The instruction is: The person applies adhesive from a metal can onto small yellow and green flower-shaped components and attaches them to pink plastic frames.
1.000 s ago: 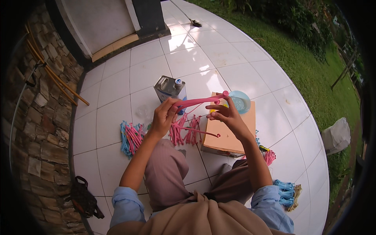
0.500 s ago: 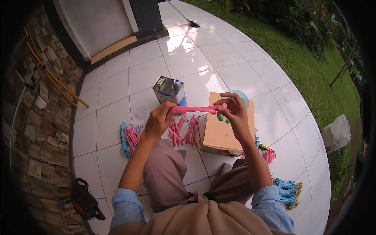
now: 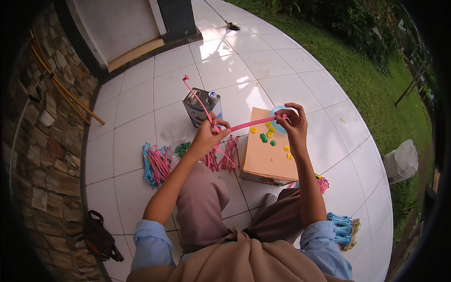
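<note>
My left hand (image 3: 206,137) is closed around several thin pink rubbery strips. One pink strip (image 3: 251,124) is stretched across to my right hand (image 3: 295,126), which pinches its knobbed end with thumb and finger, the other fingers raised. Another strip (image 3: 196,97) sticks up and away from my left hand, and one more hangs below it. Under my right hand is a cardboard box (image 3: 265,162). On it lie small yellow flower shapes (image 3: 287,148), green flower shapes (image 3: 264,138) and a light blue round dish (image 3: 277,112), partly hidden by my right hand.
Bundles of pink strips (image 3: 230,154) and mixed pink-and-blue strips (image 3: 157,164) lie on the white tiles. A metal can (image 3: 217,107) stands beyond my left hand. Blue strip bundles (image 3: 341,228) lie at right, a dark bag (image 3: 101,237) at left, a white sack (image 3: 400,161) by the grass.
The pink strips, held together between both hands before, are now spread apart, with one drawn out to the right. My left hand has shifted right; the box top and its flowers show more.
</note>
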The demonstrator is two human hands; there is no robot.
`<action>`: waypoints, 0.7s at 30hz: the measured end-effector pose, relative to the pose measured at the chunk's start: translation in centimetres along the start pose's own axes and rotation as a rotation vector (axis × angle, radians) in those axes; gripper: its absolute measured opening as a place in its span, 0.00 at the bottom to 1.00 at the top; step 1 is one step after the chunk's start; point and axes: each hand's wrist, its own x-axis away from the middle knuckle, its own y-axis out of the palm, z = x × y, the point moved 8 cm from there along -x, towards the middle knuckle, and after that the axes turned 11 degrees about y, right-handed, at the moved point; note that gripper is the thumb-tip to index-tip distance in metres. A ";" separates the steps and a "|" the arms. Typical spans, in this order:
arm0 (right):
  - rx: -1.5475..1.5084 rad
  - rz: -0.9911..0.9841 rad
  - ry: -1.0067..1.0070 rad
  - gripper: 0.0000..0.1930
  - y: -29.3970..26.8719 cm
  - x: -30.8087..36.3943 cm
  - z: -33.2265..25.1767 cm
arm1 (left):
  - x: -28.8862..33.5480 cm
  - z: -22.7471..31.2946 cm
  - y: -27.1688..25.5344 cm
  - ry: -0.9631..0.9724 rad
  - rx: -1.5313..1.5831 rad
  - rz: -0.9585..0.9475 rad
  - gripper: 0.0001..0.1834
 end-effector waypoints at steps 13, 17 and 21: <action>0.918 -0.190 -0.139 0.15 3.4 -4.4 16.8 | 1.1 -4.0 -2.2 -0.307 0.136 0.324 0.18; 0.970 -0.211 -0.113 0.12 3.1 -5.0 17.9 | 1.2 -4.5 -2.3 -0.334 0.217 0.331 0.17; 0.907 -0.145 -0.100 0.13 2.8 -5.2 16.1 | 1.3 -5.1 -2.1 -0.349 0.299 0.346 0.18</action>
